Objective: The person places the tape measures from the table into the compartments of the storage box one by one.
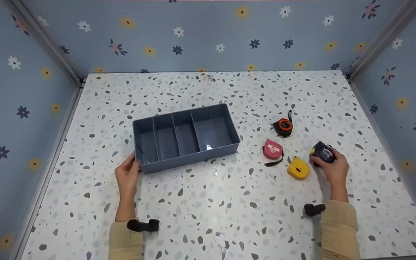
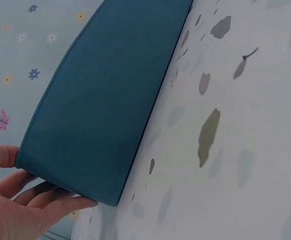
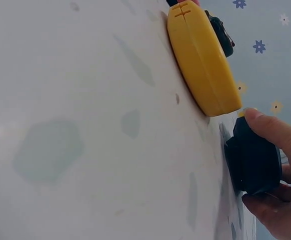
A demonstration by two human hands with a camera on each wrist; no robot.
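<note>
My left hand [image 1: 127, 177] holds the near left corner of a grey-blue divided storage box [image 1: 190, 159]. In the left wrist view the thumb [image 2: 5, 156] lies at the box's rim and the fingers [image 2: 60, 206] bend against its end wall. My right hand [image 1: 334, 169] grips a dark blue tape measure [image 1: 324, 153] between thumb and fingers. The right wrist view has this dark tape measure [image 3: 255, 157] close to the tabletop; whether it touches cannot be told. Just left of that hand lies a yellow tape measure [image 1: 298, 168].
A pink tape measure [image 1: 273, 149] with a black strap lies left of the yellow one. Behind it sits a black and orange tape measure [image 1: 284, 126] with a wrist loop. Flowered panels [image 1: 208, 36] enclose the speckled white table [image 1: 193, 216] at the back and sides.
</note>
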